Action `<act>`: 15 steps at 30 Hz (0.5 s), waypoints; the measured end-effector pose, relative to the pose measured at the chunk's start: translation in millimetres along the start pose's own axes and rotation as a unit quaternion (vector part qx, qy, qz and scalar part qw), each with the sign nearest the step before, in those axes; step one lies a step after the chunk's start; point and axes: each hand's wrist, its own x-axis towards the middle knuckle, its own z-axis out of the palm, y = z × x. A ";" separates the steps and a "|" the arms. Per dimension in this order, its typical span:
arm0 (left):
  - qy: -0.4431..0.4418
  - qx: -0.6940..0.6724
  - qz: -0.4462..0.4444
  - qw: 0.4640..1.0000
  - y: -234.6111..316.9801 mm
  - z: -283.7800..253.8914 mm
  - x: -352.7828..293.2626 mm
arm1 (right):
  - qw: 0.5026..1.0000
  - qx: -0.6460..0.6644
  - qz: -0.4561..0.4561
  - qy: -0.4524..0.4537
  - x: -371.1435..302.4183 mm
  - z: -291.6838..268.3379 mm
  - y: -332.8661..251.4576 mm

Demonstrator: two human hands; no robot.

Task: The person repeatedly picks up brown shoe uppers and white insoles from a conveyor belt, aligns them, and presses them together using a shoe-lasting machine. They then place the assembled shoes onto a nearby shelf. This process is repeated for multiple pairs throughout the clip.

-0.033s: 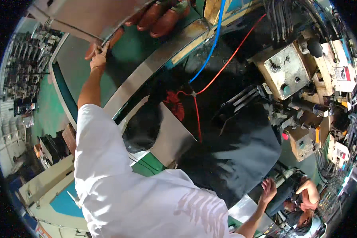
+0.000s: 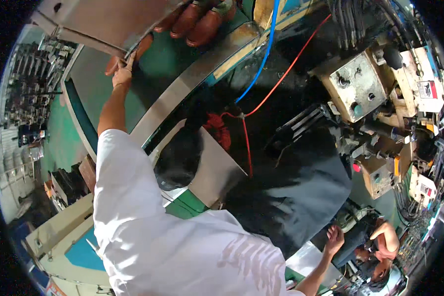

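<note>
My left hand (image 2: 123,74) is stretched far out to the upper left. Its fingers meet the lower corner of a brown panel (image 2: 101,24), beside a brown leather shoe (image 2: 144,46) that the panel partly covers. The fingertips are partly hidden there, so their grip is unclear. More brown shoes (image 2: 202,32) stand to the right on a green surface (image 2: 167,61). At the lower right, my right hand (image 2: 334,240) hangs beside a dark cloth (image 2: 301,197) over my lap. Its fingers are loosely bent and apart, with nothing seen in them.
Machine control boxes (image 2: 357,86) with knobs stand at the right. A blue hose (image 2: 264,61) and a red hose (image 2: 293,64) hang across the middle. Another person (image 2: 385,241) is at the lower right. A metal-edged rail (image 2: 172,93) curves between the shoes and me.
My left fingers have drawn closer together at the panel's corner. The right hand stays almost where it was, and the view has shifted slightly.
</note>
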 end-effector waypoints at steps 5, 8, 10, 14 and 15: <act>0.015 0.133 0.090 0.987 -2.2 -0.9 4.5 | 0.926 -0.371 -0.023 0.068 -109.5 -67.9 102.2; 0.064 0.133 0.239 0.960 21.1 -17.1 -28.2 | 0.889 -0.444 0.090 0.057 -172.3 -51.4 135.4; 0.198 0.113 0.373 0.899 98.9 -53.5 -95.9 | 0.887 -0.437 0.138 0.065 -218.2 -30.2 151.1; 0.050 -0.172 0.544 0.820 298.1 -52.9 -286.3 | 0.893 -0.418 0.154 0.066 -243.6 -10.3 168.2; 0.019 -0.309 0.617 0.724 335.1 -59.9 -337.4 | 0.897 -0.407 0.157 0.072 -251.1 -6.2 173.7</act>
